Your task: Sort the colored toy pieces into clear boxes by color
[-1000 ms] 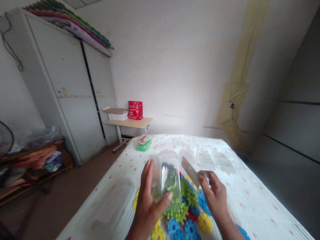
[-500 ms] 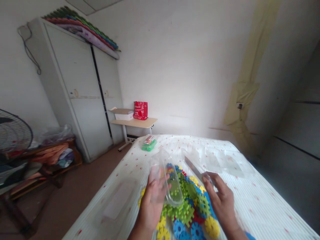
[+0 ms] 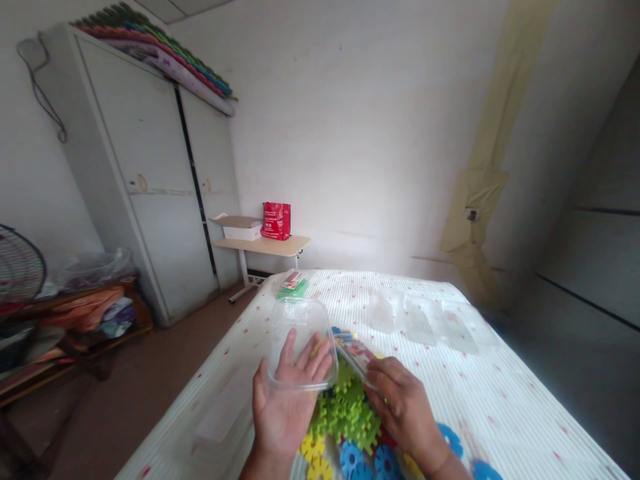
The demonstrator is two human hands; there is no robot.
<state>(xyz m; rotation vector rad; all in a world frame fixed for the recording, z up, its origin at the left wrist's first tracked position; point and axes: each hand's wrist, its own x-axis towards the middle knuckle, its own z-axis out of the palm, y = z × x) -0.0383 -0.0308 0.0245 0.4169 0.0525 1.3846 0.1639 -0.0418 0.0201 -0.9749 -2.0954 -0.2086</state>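
Observation:
My left hand (image 3: 287, 407) is palm up, with a clear plastic container (image 3: 305, 313) resting on its spread fingers, which show through the plastic. Pinched in my right hand (image 3: 405, 403) is a clear plastic lid (image 3: 356, 357) with a red and white label, tilted close to the container's right side. Beneath both hands lies a pile of toy pieces: green interlocking pieces (image 3: 345, 413), yellow notched discs (image 3: 314, 448) and blue notched discs (image 3: 351, 457). My right hand covers part of the pile.
Several clear containers (image 3: 420, 320) stand at the table's right. A closed container with green pieces (image 3: 293, 287) sits at the far left corner. A clear lid (image 3: 220, 407) lies at the near left. Behind are a small desk (image 3: 285, 247) and a red bag (image 3: 277, 221).
My right hand has moved left with the lid, bringing it near the container. My left hand has shifted left and turned palm up, tipping the container toward me.

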